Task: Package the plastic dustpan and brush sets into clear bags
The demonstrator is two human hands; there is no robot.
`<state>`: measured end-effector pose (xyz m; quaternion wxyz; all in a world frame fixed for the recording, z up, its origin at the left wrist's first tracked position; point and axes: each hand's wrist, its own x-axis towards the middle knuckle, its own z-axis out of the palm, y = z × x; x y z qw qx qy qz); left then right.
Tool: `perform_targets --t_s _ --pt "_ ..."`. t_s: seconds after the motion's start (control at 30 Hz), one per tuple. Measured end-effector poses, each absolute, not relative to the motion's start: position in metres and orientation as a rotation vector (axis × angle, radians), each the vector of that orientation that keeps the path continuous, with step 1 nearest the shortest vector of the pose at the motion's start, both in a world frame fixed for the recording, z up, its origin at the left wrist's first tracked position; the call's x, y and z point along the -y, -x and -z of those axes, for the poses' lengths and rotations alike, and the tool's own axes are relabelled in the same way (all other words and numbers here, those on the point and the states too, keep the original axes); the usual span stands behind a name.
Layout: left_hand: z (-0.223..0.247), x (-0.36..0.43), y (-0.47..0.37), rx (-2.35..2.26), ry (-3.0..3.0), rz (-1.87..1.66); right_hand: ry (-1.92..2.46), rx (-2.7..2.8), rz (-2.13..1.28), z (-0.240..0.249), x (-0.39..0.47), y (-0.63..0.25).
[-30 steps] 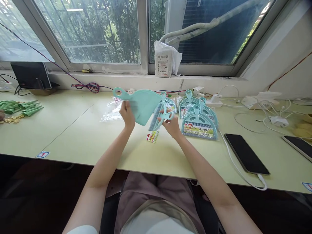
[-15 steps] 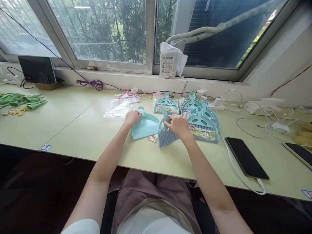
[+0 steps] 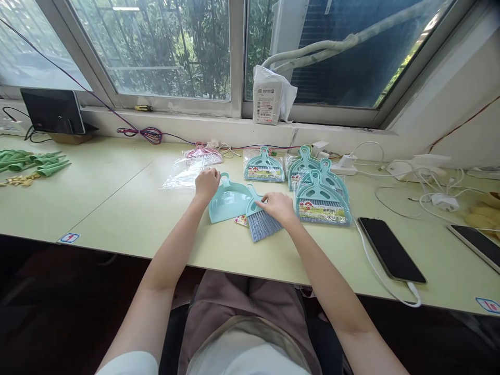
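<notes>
A light teal dustpan (image 3: 230,202) lies on the table in front of me. My left hand (image 3: 207,183) is closed just left of its handle; what its curled fingers hold, if anything, is hidden. Partly overlapping the pan's right side is a matching hand brush (image 3: 262,225) with grey-blue bristles pointing toward me. My right hand (image 3: 278,205) grips this brush at its upper right part, thumb and fingers on the plastic head. A small colourful card (image 3: 241,221) shows partly under the brush. Clear plastic wrap (image 3: 182,176) lies behind my left hand.
Several bagged teal brush-and-dustpan sets (image 3: 323,205) stand at the right, another bagged set (image 3: 264,165) behind. A pink set (image 3: 201,152) is at the back. A charging phone (image 3: 391,250), cables (image 3: 424,190), a tablet (image 3: 52,112) and green rolled pieces (image 3: 52,165) surround the area.
The brush has come down flatter, its handle lowering toward the dustpan. My left hand has shifted slightly back and left from the dustpan handle. The view has drifted a little.
</notes>
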<state>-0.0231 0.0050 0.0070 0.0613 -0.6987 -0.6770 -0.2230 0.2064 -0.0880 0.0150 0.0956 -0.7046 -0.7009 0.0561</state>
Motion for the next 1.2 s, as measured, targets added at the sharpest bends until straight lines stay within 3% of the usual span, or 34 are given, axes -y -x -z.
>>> perform_targets --t_s 0.43,0.87,1.2 --pt "-0.012 -0.003 0.025 2.060 2.045 0.628 2.107 1.944 0.045 -0.019 0.091 -0.203" --pt "-0.007 -0.010 0.033 2.131 2.323 0.245 2.127 2.144 -0.081 -0.016 0.093 -0.196" --pt "-0.010 -0.007 0.033 2.074 2.422 0.227 2.058 1.949 -0.026 -0.022 0.094 -0.197"
